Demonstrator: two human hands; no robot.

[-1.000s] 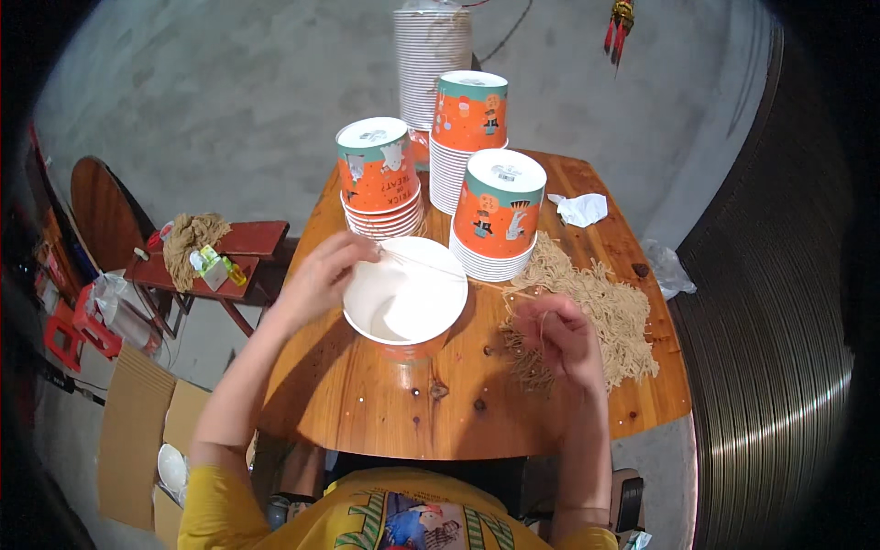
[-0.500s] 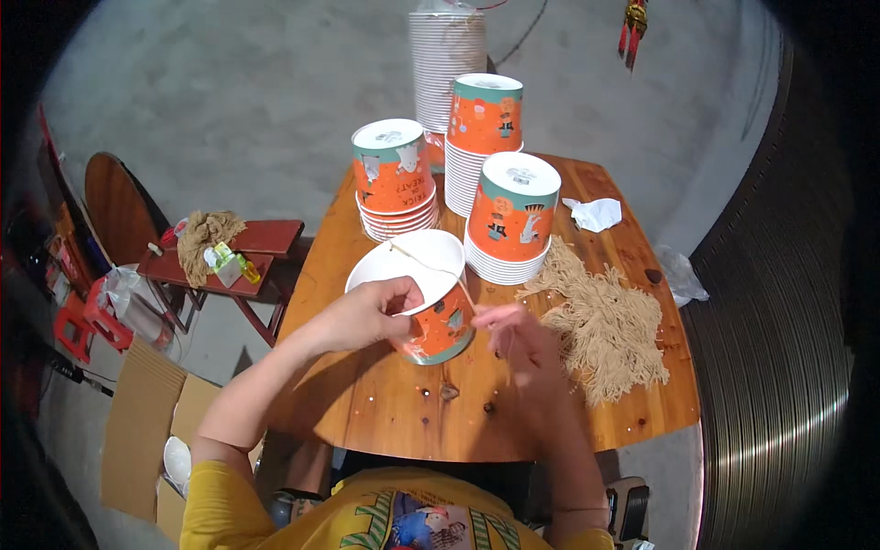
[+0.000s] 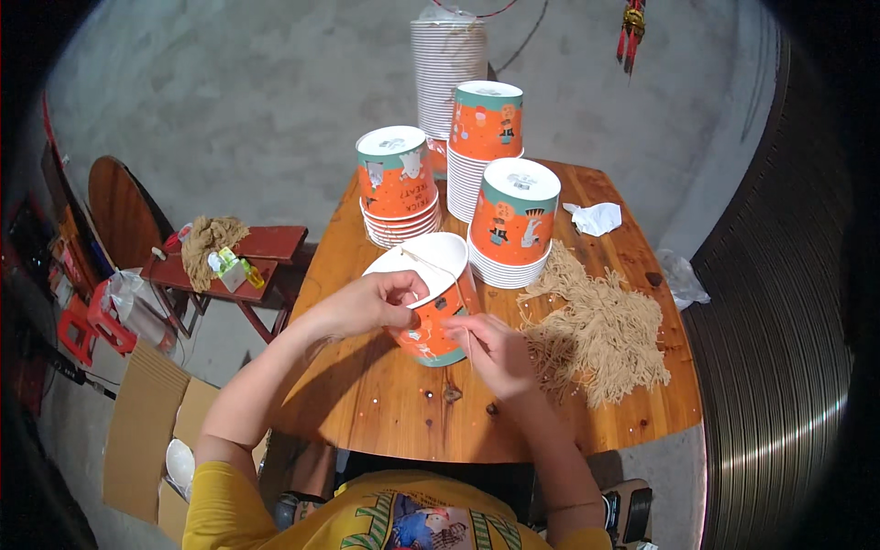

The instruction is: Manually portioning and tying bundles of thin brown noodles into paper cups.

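Observation:
An orange paper bucket (image 3: pixel 423 341) with a green base band stands tilted on the wooden table, its white mouth turned up. My left hand (image 3: pixel 378 302) grips the near rim, fingers inside and thumb outside. Across the mouth runs a thin beige cord (image 3: pixel 429 263), passing over the right side of the rim. Against the bucket's outer wall, my right hand (image 3: pixel 500 356) is closed in a pinch on the cord, whose end hangs below the fingers. To its right lies a loose pile of beige cords (image 3: pixel 610 335).
Behind the bucket stand upside-down stacks of matching buckets: left (image 3: pixel 396 179), back (image 3: pixel 489 124) and right (image 3: pixel 516 215). A tall plastic-wrapped stack (image 3: pixel 449 78) rises behind them. Crumpled white paper (image 3: pixel 595 218) lies beyond the cords. A red bench (image 3: pixel 275 241) and cardboard box (image 3: pixel 137 440) are left.
My right hand has moved left, from beside the bucket to against its outer wall. The bucket has shifted slightly right, with my left hand still on its rim.

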